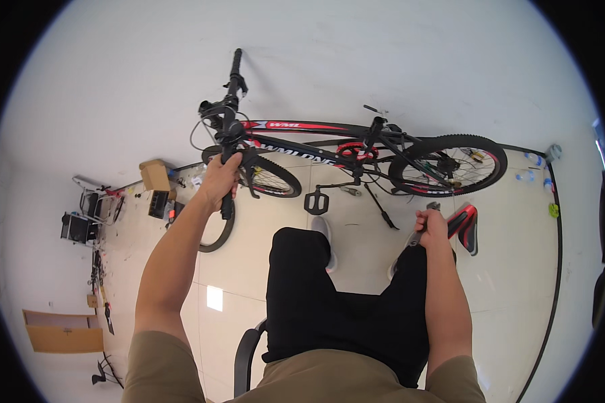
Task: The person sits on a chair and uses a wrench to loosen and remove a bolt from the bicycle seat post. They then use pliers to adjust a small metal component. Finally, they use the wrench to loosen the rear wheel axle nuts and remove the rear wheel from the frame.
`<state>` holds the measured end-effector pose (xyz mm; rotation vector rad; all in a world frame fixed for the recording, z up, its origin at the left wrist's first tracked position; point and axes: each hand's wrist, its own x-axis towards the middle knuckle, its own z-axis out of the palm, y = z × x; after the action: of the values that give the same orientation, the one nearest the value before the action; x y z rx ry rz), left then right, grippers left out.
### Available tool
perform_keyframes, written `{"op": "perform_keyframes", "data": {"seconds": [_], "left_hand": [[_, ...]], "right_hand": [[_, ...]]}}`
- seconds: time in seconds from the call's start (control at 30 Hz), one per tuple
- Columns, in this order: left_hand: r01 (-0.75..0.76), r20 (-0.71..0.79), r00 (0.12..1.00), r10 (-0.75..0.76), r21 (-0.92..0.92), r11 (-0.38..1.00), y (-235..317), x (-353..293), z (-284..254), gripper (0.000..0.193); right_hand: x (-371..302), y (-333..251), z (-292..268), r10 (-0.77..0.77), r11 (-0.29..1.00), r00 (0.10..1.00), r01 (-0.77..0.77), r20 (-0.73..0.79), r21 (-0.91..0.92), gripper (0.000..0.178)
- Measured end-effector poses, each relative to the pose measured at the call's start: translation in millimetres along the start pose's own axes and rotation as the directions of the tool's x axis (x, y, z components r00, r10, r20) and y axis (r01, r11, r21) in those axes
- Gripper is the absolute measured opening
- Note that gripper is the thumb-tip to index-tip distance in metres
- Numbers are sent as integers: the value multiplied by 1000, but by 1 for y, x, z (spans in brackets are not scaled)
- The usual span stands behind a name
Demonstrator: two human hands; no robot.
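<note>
A black and red bicycle stands along the white wall in front of me. My left hand is closed round the near end of its handlebar. Over my right knee, my right hand grips a grey metal wrench, whose ends show above and below the fingers. A red and black saddle is just right of that hand. No saddle sits on the bicycle's seat tube. The near pedal and the kickstand point toward me.
Part of a black tyre shows below the handlebar. An opened cardboard box and scattered parts lie to the left. Plastic bottles and a green roll are by the right wall. A chair armrest is beside my left thigh.
</note>
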<state>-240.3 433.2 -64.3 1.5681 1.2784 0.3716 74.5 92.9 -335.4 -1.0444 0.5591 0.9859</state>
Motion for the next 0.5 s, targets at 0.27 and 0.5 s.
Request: {"op": "perform_keyframes", "data": {"seconds": [0.27,0.5], "left_hand": [[47,-15,999,-50,-131,990,-8,-8,-11,34],[47,37,998,-44,-99,994,-7,-8,-7,36]], "right_hand": [[-26,-10,42,-385,910,923,379,-7,-166,14],[-42,-27,136,-434,841,883,468,179,-271,29]]}}
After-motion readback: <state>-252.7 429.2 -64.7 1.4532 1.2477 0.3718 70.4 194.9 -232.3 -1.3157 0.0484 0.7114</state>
